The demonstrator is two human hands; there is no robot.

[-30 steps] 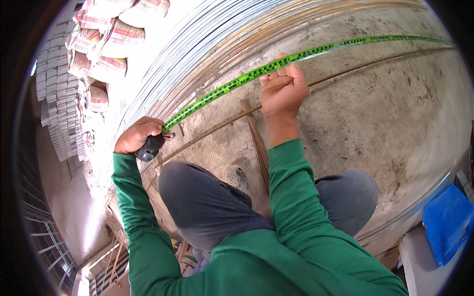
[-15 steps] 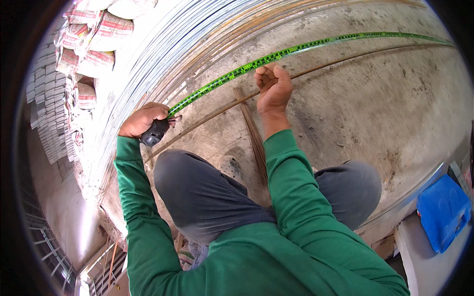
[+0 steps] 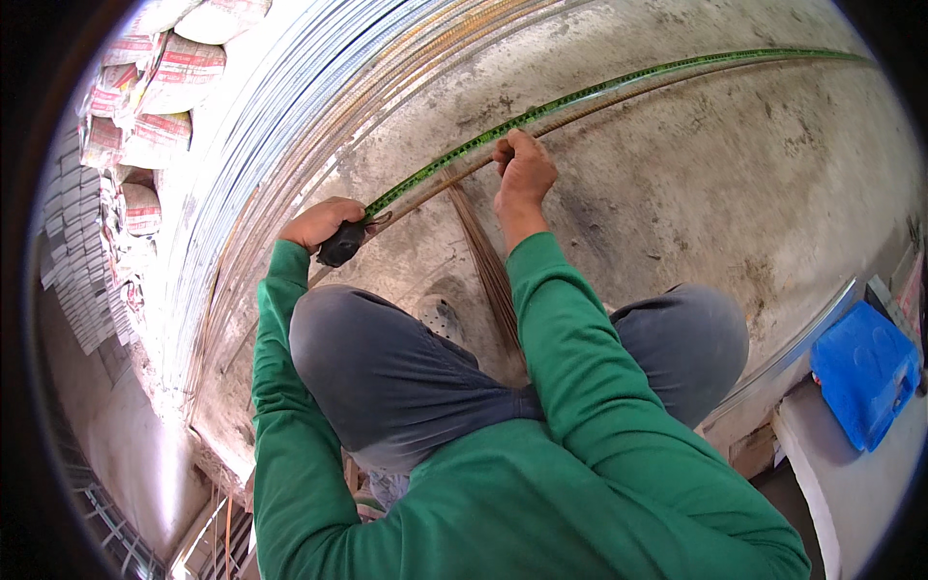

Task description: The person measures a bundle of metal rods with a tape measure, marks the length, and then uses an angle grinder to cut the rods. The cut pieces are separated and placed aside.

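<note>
My left hand (image 3: 324, 222) grips the black case of a tape measure (image 3: 342, 246). From it, the green blade (image 3: 435, 166) stretches out to the far right. Close along the blade's near side lies a rusty steel rebar (image 3: 619, 97). My right hand (image 3: 525, 182) is closed, thumb and fingers pinched at the edge of the blade, right over the rebar. Whether the rebar is also in that pinch I cannot tell. Under the rebar, a bundle of thin rods (image 3: 483, 256) points back toward me between my knees.
Many long steel bars (image 3: 319, 106) lie on the far left. Beyond them are stacked sacks (image 3: 159, 140) and piled grey blocks (image 3: 82, 242). On a pale ledge at the right rests a blue plastic container (image 3: 865, 375). My shoe (image 3: 440, 317) stands on the concrete floor.
My left hand has moved right with the tape case. The blade has come down beside the rebar, and my right hand now pinches at its edge instead of curling under it.
</note>
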